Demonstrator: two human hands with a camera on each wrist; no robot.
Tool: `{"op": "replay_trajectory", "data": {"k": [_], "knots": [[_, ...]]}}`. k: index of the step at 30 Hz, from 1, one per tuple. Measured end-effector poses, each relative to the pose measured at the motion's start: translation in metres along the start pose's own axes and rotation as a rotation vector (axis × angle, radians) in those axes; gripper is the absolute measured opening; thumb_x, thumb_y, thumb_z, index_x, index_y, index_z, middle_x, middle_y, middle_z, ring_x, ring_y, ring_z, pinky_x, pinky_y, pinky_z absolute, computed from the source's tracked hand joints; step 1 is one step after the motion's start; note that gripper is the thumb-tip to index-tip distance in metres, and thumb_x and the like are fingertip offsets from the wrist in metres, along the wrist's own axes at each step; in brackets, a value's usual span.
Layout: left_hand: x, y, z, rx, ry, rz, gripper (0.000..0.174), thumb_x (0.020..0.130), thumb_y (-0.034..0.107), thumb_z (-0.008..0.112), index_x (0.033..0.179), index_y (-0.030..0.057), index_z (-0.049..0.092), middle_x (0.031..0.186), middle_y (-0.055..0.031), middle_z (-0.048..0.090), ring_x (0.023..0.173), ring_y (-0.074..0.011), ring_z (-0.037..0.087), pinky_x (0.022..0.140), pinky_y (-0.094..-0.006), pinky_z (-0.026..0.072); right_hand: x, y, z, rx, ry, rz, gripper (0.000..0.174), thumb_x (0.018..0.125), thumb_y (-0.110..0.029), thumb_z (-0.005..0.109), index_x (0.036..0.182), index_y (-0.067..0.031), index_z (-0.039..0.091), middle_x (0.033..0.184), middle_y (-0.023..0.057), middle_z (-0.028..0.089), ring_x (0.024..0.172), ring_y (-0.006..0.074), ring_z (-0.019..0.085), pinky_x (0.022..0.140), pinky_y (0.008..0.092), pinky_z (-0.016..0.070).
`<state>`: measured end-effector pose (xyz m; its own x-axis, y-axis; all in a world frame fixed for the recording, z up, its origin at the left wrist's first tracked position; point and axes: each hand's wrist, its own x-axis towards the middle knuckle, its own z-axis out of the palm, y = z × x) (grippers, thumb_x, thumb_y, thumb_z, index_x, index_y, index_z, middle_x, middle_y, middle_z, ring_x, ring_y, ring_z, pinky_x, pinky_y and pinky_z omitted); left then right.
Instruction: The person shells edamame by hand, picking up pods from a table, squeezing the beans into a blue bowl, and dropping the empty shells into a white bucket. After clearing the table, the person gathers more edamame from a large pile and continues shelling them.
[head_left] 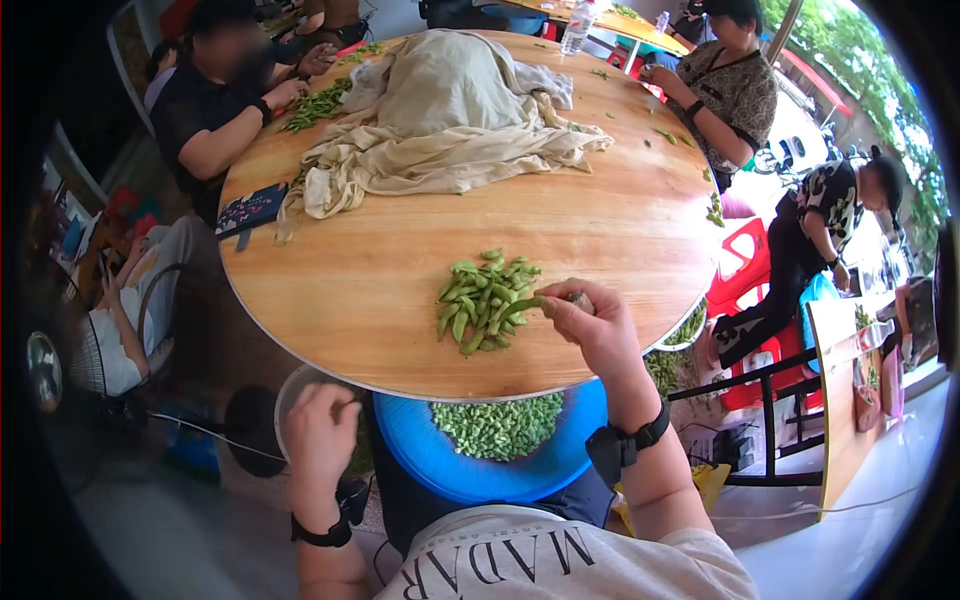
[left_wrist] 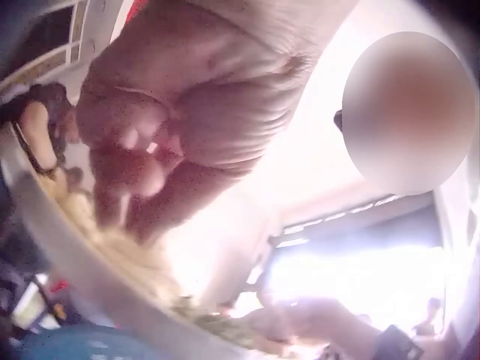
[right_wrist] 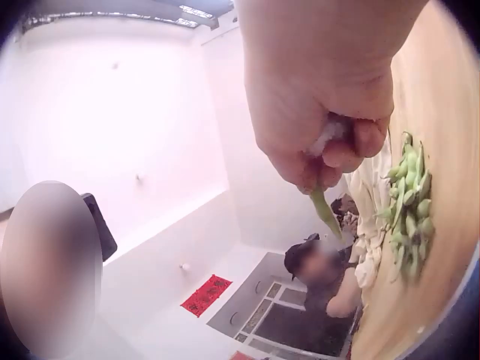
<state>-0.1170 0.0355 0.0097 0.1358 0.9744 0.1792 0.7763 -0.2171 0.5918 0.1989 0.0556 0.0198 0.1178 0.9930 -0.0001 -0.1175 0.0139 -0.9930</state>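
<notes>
In the head view my right hand [head_left: 600, 325] pinches a green soybean pod [head_left: 522, 306] by one end, over a small heap of pods [head_left: 480, 300] on the wooden table. The right wrist view shows this pod [right_wrist: 325, 214] pointing down from the fingertips, and a small whitish-grey thing [right_wrist: 330, 135] among the curled fingers. My left hand [head_left: 322, 432] hangs off the table's near edge with loosely curled fingers and no object visible in it. Below the edge, a blue basin [head_left: 405, 440] on my lap holds shelled green beans [head_left: 500, 425].
A cloth-covered mound [head_left: 450, 90] stands at mid-table, a dark booklet [head_left: 250, 210] at the left edge. Beside my left hand is a grey tub [head_left: 285, 395]. People sit around the table with more pods [head_left: 318, 105]. Red stools [head_left: 742, 262] stand at right.
</notes>
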Motion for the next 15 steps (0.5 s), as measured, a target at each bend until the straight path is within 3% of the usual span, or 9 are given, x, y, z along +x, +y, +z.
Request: {"op": "replay_trajectory", "data": {"k": [1,3,5,7,8,11,12,15], "knots": [[0.006,0.017,0.003,-0.204,-0.004,0.064,0.013,0.073,0.005,0.066,0.084,0.0014,0.062,0.079,-0.0135,0.062,0.055,-0.021,0.059,0.052,-0.0288,0.0464,-0.005,-0.002,0.001,0.002,-0.056,0.034,0.011,0.08,-0.009,0.063,0.088,-0.0007,0.064,0.063,-0.0067,0.052,0.058,-0.0007,0.042,0.051,0.0158,0.0323],[0.011,0.057,0.01,-0.572,-0.201,-0.107,0.015,0.077,0.004,0.063,0.091,-0.001,0.063,0.08,-0.0095,0.063,0.049,-0.0107,0.054,0.049,-0.0218,0.0448,-0.019,-0.008,0.005,0.016,-0.174,0.117,0.012,0.08,-0.008,0.064,0.089,-0.0008,0.064,0.066,-0.0058,0.054,0.06,0.0003,0.044,0.053,0.016,0.0349],[0.015,0.079,0.031,-0.921,-0.42,-0.133,0.016,0.082,0.006,0.06,0.096,-0.004,0.06,0.066,-0.004,0.059,0.044,-0.0061,0.047,0.044,-0.0177,0.039,-0.029,-0.004,0.015,-0.049,-0.294,-0.037,0.012,0.08,-0.006,0.064,0.09,-0.0007,0.063,0.072,-0.003,0.057,0.065,0.0027,0.048,0.059,0.0165,0.0398],[0.017,0.081,0.039,-1.025,-0.654,-0.206,0.017,0.082,0.007,0.061,0.095,-0.0039,0.061,0.065,-0.0036,0.059,0.044,-0.0049,0.047,0.041,-0.0176,0.0376,-0.038,0.001,0.018,-0.111,-0.421,-0.156,0.013,0.079,-0.005,0.064,0.091,-0.0008,0.063,0.075,-0.0017,0.058,0.068,0.004,0.05,0.063,0.017,0.0415],[0.016,0.082,0.041,-1.077,-0.777,-0.24,0.017,0.082,0.008,0.061,0.094,-0.0039,0.061,0.064,-0.0034,0.059,0.044,-0.0043,0.047,0.04,-0.0175,0.0368,-0.043,0.007,0.019,-0.061,-0.407,-0.185,0.015,0.083,-0.013,0.062,0.092,-0.0009,0.063,0.071,-0.0005,0.056,0.065,0.0048,0.049,0.059,0.0173,0.0406],[-0.001,0.084,0.045,-1.059,-0.661,-0.228,0.014,0.081,0.007,0.063,0.09,-0.0032,0.063,0.065,-0.0042,0.061,0.044,-0.0038,0.047,0.039,-0.0183,0.0361,-0.06,0.008,0.005,0.029,-0.307,0.174,0.025,0.089,-0.024,0.054,0.093,-0.0005,0.062,0.064,-0.0012,0.051,0.058,0.0053,0.045,0.052,0.018,0.0368],[-0.008,0.086,0.048,-0.964,-0.59,-0.201,0.013,0.08,0.006,0.064,0.089,-0.0028,0.063,0.066,-0.0043,0.061,0.044,-0.0039,0.047,0.038,-0.0184,0.0358,-0.062,0.013,0.004,0.122,-0.348,0.168,0.036,0.093,-0.032,0.045,0.089,0.001,0.06,0.059,-0.0026,0.045,0.051,0.0052,0.04,0.046,0.0189,0.0314],[-0.02,0.099,0.054,-0.7,-0.395,-0.052,0.014,0.077,0.006,0.066,0.088,-0.0012,0.064,0.067,-0.0062,0.062,0.045,-0.0065,0.049,0.04,-0.0205,0.0374,-0.078,0.023,0.01,0.181,-0.419,0.258,0.038,0.095,-0.032,0.041,0.085,0.0015,0.057,0.056,-0.0033,0.041,0.049,0.0049,0.037,0.045,0.0195,0.0295]]}}
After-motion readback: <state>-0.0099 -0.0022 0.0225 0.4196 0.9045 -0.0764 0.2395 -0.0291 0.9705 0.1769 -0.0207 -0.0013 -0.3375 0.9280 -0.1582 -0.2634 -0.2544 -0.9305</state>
